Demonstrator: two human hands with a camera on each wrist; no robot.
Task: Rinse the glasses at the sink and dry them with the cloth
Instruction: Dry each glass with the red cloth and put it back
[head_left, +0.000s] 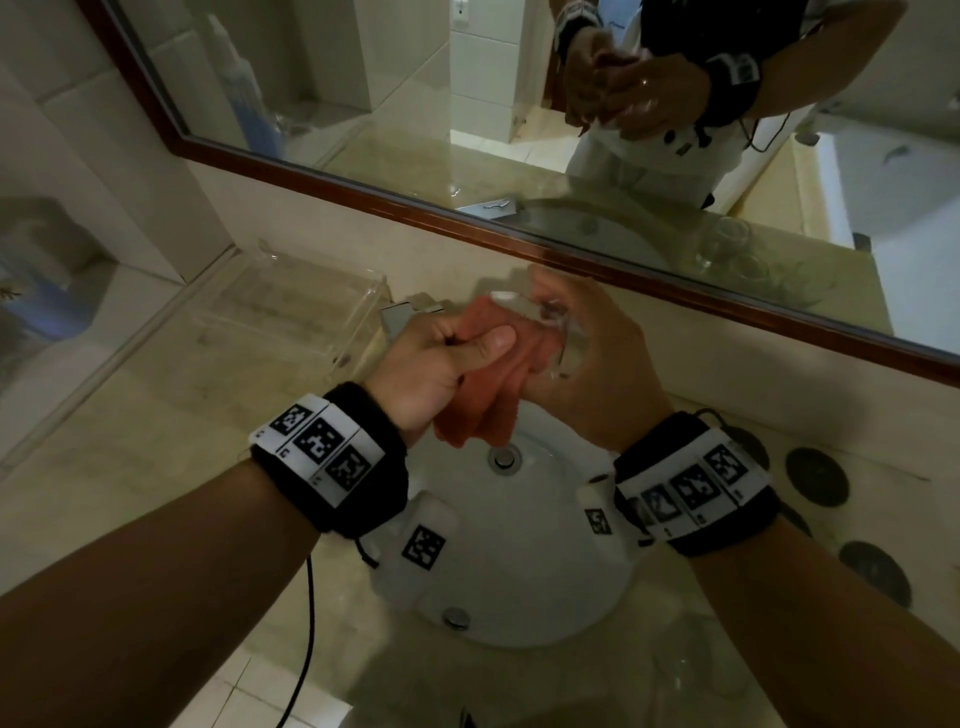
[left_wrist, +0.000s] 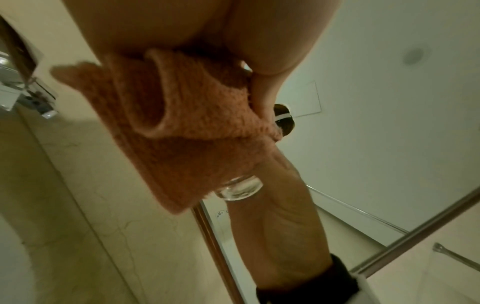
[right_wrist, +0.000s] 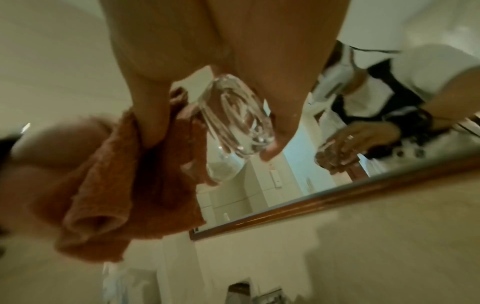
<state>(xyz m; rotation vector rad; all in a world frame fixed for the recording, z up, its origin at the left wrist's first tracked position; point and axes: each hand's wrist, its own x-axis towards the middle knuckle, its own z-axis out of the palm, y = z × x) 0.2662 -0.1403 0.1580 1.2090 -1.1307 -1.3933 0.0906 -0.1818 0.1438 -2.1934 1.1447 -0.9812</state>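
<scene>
Over the white sink (head_left: 524, 561), my left hand (head_left: 457, 348) grips a bunched orange cloth (head_left: 483, 400) and pushes it into a clear glass (head_left: 553, 325). My right hand (head_left: 582, 343) holds the glass on its side, fingers curled round its wall. In the left wrist view the cloth (left_wrist: 182, 123) hangs from my palm, and the glass's thick base (left_wrist: 240, 189) shows beside the right hand (left_wrist: 280, 205). The right wrist view shows the glass (right_wrist: 233, 127) between thumb and fingers, with the cloth (right_wrist: 122, 185) stuffed into its mouth.
A clear acrylic box (head_left: 291, 312) stands on the counter at left, and a faucet (head_left: 410, 312) sits behind my hands. Dark round coasters (head_left: 816, 476) lie at right. A wood-framed mirror (head_left: 467, 104) runs along the wall. Faint clear glasses (head_left: 691, 670) stand at the near right.
</scene>
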